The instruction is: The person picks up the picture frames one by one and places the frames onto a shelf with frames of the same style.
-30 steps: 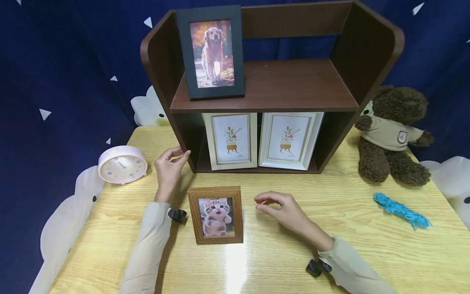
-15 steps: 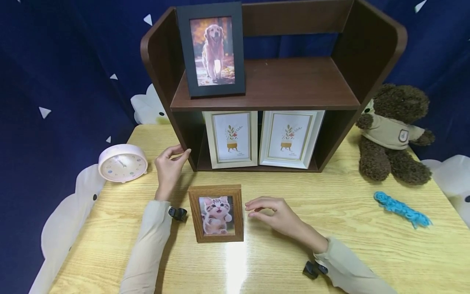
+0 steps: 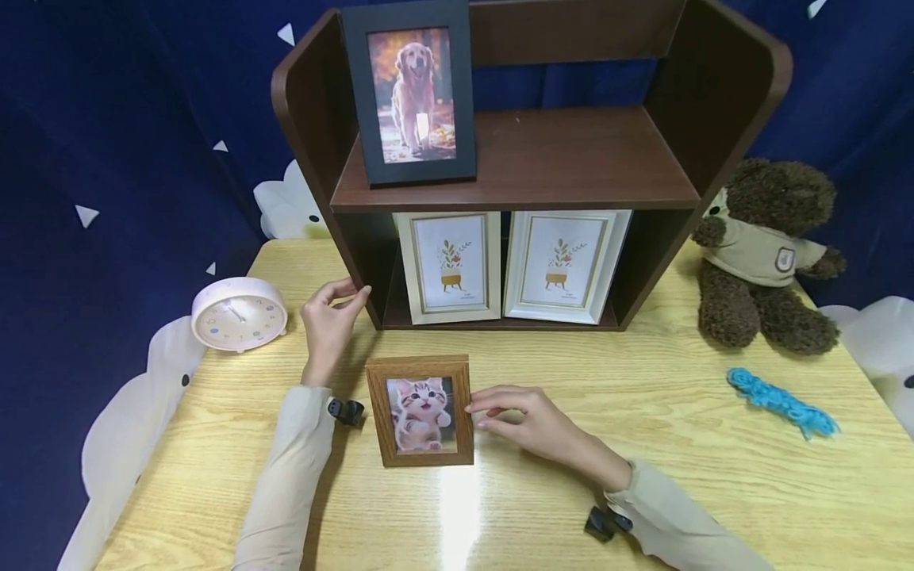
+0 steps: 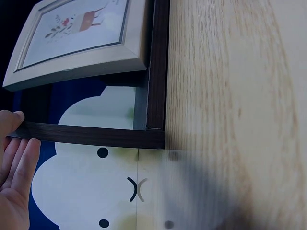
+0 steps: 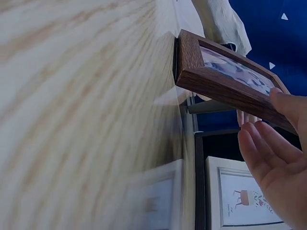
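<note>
At the edge of the cat frame (image 3: 421, 416), the right hand (image 3: 530, 420) has loose, parted fingers; the left hand (image 3: 330, 327) pinches the shelf (image 3: 564, 159).

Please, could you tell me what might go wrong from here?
1. The right grip is only at the right edge of the kitten picture frame, so an uneven push there could twist or tip it.
2. The left grip pinches the side of the dark brown shelf unit. A pull might shift the unit and topple the dog picture frame, which stands near the upper level's front edge.
</note>
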A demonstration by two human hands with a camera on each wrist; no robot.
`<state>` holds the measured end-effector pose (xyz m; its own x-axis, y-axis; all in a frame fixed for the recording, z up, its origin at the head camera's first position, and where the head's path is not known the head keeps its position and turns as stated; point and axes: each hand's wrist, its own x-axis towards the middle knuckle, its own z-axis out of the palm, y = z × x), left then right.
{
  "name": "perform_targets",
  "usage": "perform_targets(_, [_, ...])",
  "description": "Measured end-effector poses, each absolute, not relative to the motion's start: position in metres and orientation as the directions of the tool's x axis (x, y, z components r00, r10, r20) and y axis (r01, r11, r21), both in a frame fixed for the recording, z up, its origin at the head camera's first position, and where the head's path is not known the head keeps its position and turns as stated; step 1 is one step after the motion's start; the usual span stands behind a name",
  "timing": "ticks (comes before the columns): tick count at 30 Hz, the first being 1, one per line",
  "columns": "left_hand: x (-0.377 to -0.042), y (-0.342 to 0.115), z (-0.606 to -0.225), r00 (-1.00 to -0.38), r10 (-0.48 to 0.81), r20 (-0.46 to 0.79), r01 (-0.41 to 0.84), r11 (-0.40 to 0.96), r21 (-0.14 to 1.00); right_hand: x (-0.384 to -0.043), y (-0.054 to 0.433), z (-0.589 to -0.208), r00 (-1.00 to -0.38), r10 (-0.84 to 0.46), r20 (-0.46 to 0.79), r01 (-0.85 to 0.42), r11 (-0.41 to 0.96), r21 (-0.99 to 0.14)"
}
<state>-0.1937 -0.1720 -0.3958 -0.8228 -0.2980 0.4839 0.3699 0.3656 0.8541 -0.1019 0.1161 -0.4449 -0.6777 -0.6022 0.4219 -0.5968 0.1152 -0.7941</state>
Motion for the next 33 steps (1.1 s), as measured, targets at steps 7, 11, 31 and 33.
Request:
perform_targets(7, [-0.193,-0.172,-0.395,-0.821,-0.296,0.489,0.369,0.378,0.849,-0.101,0.111,-0.447,-0.675,-0.605,0.421,-0.601,0.121,-0.79])
perform_targets(11, [-0.193,-0.171,-0.395,-0.821,-0.297,0.487,0.366,0.382,0.849,-0.1,0.108,-0.448,-0.675,-0.597,0.432,-0.615,0.132,-0.778])
perform_targets(31, [-0.193,-0.172,-0.394,-0.813,-0.293,0.503,0.382,0.384,0.841,-0.099,0.099,-0.453,-0.694,-0.528,0.49,-0.603,0.054,-0.796])
perform_targets(33, [-0.193,-0.172,-0.394,-0.813,-0.29,0.505,0.382,0.39,0.838,-0.098,0.099,-0.453,-0.702,-0.525,0.481,-0.583,0.035,-0.812])
